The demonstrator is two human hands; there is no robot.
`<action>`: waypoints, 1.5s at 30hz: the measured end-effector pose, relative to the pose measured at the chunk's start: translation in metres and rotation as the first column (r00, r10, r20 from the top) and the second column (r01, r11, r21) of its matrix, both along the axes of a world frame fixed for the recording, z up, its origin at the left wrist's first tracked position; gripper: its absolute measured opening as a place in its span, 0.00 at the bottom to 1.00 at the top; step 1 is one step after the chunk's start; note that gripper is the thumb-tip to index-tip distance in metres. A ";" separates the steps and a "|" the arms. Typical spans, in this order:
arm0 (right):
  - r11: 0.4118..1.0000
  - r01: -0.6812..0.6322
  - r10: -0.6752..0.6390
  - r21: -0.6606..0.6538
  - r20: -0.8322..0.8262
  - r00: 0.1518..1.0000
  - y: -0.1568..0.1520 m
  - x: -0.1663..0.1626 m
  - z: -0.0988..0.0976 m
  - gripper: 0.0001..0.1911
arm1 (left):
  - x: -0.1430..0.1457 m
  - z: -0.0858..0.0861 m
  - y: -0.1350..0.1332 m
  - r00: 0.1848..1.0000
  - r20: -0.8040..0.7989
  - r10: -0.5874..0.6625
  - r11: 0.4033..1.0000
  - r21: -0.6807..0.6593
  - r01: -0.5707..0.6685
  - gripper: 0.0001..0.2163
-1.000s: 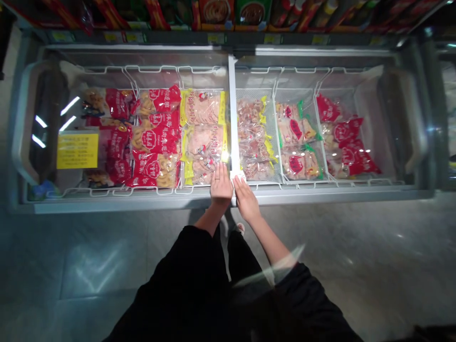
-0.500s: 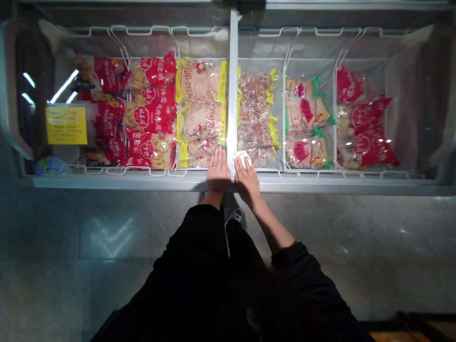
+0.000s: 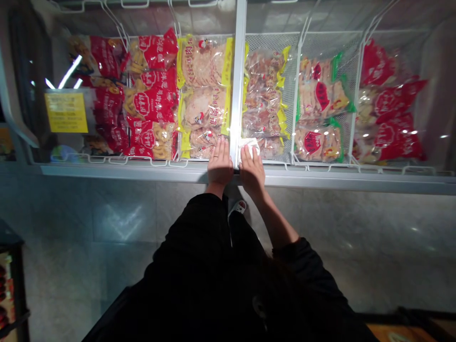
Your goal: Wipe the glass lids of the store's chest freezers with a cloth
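Observation:
My left hand lies flat, fingers stretched out, on the glass lid just left of the freezer's middle frame bar. A ring shows on one finger. Right of the bar, my right hand presses a folded white cloth against the glass near the front edge, its fingers close together over it. Beneath the glass, below my left fingertips, lie clear bags of pale meat slices with yellow edges. More yellow-edged bags of browner meat lie under the right pane.
The chest freezer's front rail runs across in front of me. Red bags and green-edged bags fill wire baskets inside. A yellow notice is at the left. Dark-framed stands are at the lower left and lower right.
The view has shifted, so the freezer's contents sit higher and look larger. Both hands keep nearly the same places beside the middle bar, the cloth still under my right hand.

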State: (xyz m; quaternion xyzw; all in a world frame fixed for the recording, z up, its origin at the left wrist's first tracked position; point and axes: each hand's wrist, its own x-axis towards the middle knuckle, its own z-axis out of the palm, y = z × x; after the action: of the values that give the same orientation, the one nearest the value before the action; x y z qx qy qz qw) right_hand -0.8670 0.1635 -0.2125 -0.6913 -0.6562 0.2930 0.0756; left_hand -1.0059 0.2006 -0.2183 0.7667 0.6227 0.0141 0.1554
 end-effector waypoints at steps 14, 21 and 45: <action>0.997 -0.052 0.050 0.053 0.033 0.998 0.006 0.031 -0.011 0.34 | 0.000 -0.009 0.000 0.992 0.123 0.027 0.999 0.036 -0.031 0.29; 0.971 -0.223 0.225 0.082 -0.011 0.974 0.016 0.023 -0.018 0.33 | -0.003 -0.009 0.002 0.991 0.133 0.007 1.000 -0.002 -0.007 0.31; 0.971 -0.152 0.153 0.183 0.004 0.988 -0.018 0.068 -0.014 0.45 | -0.006 -0.012 0.000 0.993 0.117 -0.020 0.994 0.107 0.007 0.31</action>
State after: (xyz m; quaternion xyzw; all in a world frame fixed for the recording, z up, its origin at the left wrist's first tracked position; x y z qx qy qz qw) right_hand -0.7986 0.1459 -0.2266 -0.6274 -0.7311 0.2399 0.1194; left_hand -1.0119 0.2002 -0.2298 0.7759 0.6057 0.0913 0.1508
